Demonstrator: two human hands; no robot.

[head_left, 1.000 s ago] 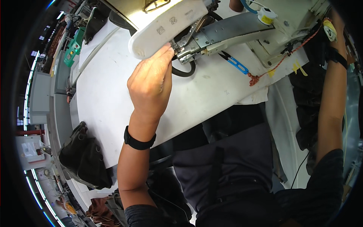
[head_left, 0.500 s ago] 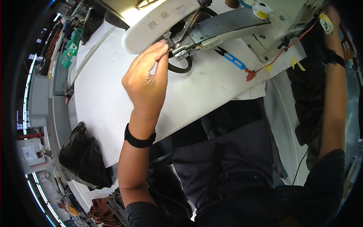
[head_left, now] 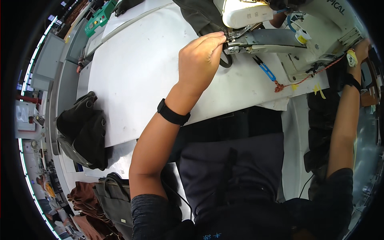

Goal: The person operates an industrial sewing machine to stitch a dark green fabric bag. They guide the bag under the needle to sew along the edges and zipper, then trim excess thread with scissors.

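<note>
My left hand [head_left: 202,60] is raised to the needle area of a white sewing machine [head_left: 248,16]. Its thumb and fingers are pinched together beside the presser foot. Whatever lies between the fingertips is too small or hidden to make out. Below the needle, the machine's narrow metal arm [head_left: 276,39] reaches in from the right. My right hand [head_left: 362,51] is at the machine's far right end, near the picture's rim, and its fingers cannot be made out. Blue-handled thread snips [head_left: 265,69] lie on the white table under the arm, tied to a reddish cord [head_left: 279,86].
A dark bag [head_left: 196,16] lies behind the needle area. Another dark bag [head_left: 86,132] sits on the white table's [head_left: 136,80] left edge. Brown and grey bags [head_left: 114,200] are at lower left. A green box [head_left: 100,18] stands far left, dark material [head_left: 320,120] at right.
The view has shifted, so the machine appears further right and more of the dark bag behind it shows. My left hand stays pinched by the needle, its back now turned more toward view.
</note>
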